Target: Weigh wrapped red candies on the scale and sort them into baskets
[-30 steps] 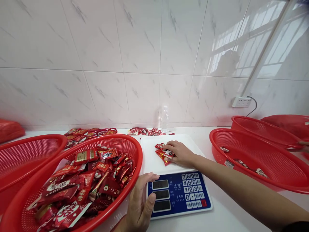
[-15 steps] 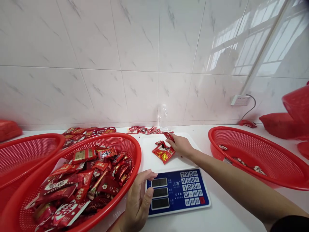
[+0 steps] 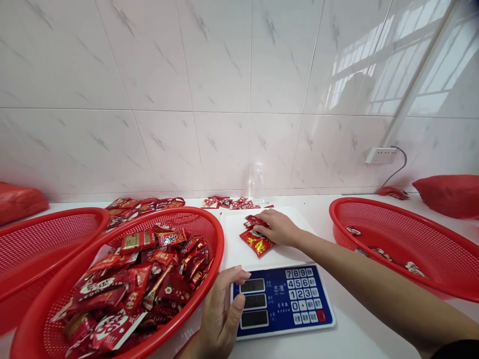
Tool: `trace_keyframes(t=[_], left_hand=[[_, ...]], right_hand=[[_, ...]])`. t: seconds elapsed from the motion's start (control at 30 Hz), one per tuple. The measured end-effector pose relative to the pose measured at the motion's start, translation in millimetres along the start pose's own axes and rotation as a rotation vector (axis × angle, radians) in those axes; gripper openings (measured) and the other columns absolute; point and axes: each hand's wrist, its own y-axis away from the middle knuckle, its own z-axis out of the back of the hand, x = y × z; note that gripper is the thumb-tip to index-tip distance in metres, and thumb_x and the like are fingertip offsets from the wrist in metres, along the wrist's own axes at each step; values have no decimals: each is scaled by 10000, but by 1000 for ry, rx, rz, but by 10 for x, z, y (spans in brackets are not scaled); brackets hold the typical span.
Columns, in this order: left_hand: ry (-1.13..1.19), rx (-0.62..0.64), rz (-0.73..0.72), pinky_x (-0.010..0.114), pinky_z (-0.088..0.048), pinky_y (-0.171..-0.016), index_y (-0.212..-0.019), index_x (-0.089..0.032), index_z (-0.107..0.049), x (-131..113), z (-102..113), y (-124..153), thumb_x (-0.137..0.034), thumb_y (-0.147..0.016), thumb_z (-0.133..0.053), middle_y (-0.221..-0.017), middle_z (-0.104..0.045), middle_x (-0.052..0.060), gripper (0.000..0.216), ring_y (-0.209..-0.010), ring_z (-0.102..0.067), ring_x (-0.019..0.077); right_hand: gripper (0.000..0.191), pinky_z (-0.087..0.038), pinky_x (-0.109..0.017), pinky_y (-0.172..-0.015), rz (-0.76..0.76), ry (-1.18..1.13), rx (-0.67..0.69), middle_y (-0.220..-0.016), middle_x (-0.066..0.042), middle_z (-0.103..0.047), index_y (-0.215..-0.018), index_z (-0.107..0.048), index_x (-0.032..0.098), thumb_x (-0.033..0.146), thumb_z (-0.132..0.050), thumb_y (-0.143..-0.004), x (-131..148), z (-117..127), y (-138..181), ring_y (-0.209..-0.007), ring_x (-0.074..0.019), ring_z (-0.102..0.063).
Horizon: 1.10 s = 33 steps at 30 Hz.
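A digital scale [image 3: 282, 299] with a blue keypad face and a white platter [image 3: 236, 245] stands in the middle. A few red snack packets [image 3: 256, 242] lie on the platter. My right hand [image 3: 277, 227] rests on them, fingers curled over the top packets. My left hand [image 3: 220, 314] lies open against the scale's front left corner, beside a red mesh basket [image 3: 198, 219] piled with several red packets [image 3: 138, 279].
An empty-looking red basket [image 3: 45, 234] sits at the far left. Another red basket [image 3: 407, 244] with a few packets stands at the right. Loose packets [image 3: 232, 202] and a clear bottle [image 3: 256, 182] line the tiled wall. A red bag [image 3: 447, 194] lies at the far right.
My right hand moved about on the platter and has come back over the packets on it. The stacked red baskets at the far right are gone from view. My left hand stayed put.
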Motion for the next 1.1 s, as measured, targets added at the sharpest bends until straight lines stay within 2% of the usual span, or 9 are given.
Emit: trace_keyframes(t=[0.07,0.13,0.23,0.33,0.4,0.53,0.63,0.9,1.1], left_hand=[[5,5,0,384,-495,-927,-1342,-280,-416,12,-3,9,-249,-976,-415,-1154,-592,77,368,-1023,-590,222],[5,12,3,378,-493,-927,-1339,-274,-411,18,-4,12,-253,-980,-408,-1156,-586,79,360,-1022,-587,217],[-4,19,12,360,-493,-921,-1333,-275,-412,4,-2,8,-260,-986,-402,-1155,-589,76,347,-1020,-591,207],[-18,15,5,347,-493,-917,-1315,-274,-429,-21,0,-2,-263,-988,-407,-1136,-601,70,329,-1003,-602,200],[-23,14,-8,342,-495,-912,-1313,-267,-432,-29,-5,-7,-256,-989,-409,-1125,-606,71,326,-990,-608,196],[-13,27,-15,329,-500,-902,-1330,-254,-414,-1,-18,5,-248,-996,-398,-1114,-611,76,335,-981,-611,188],[-11,45,-7,316,-498,-907,-1345,-253,-399,39,-16,31,-250,-997,-397,-1119,-609,76,348,-987,-604,181],[-22,62,13,298,-501,-903,-1339,-270,-409,59,4,54,-230,-986,-420,-1094,-619,59,355,-978,-604,169],[-27,82,13,294,-499,-894,-1360,-265,-383,33,1,34,-247,-993,-408,-1059,-627,55,368,-965,-614,164]], right_hand=[[398,-411,-409,-986,72,-11,46,-1205,-69,-615,-1253,-573,236,448,-537,-918,16,23,21,-1153,-209,-532],[546,-344,-418,-1053,130,-19,97,-1358,-79,-528,-1353,-501,280,515,-580,-867,35,27,34,-1278,-234,-435],[778,-247,-534,-1095,167,-22,171,-1526,-107,-321,-1433,-401,308,666,-601,-772,62,-35,25,-1411,-333,-233],[838,-203,-657,-1057,164,-24,208,-1554,-115,-259,-1440,-384,344,770,-539,-734,87,-151,-14,-1420,-422,-153],[790,-244,-647,-1043,169,-29,204,-1539,-119,-291,-1415,-426,340,764,-518,-756,109,-218,-42,-1397,-424,-220],[520,-355,-501,-1026,199,-43,129,-1442,-100,-429,-1263,-583,292,585,-579,-833,167,-282,-64,-1263,-312,-440],[379,-418,-441,-970,212,-63,68,-1298,-81,-534,-1141,-635,244,473,-630,-839,183,-309,-71,-1152,-253,-510],[262,-503,-402,-866,217,-141,-30,-1109,-59,-621,-1081,-612,167,368,-581,-915,143,-403,-150,-985,-181,-606],[264,-517,-389,-850,64,-276,-237,-1125,-62,-617,-1124,-592,166,346,-557,-934,49,-179,-164,-972,-174,-616]])
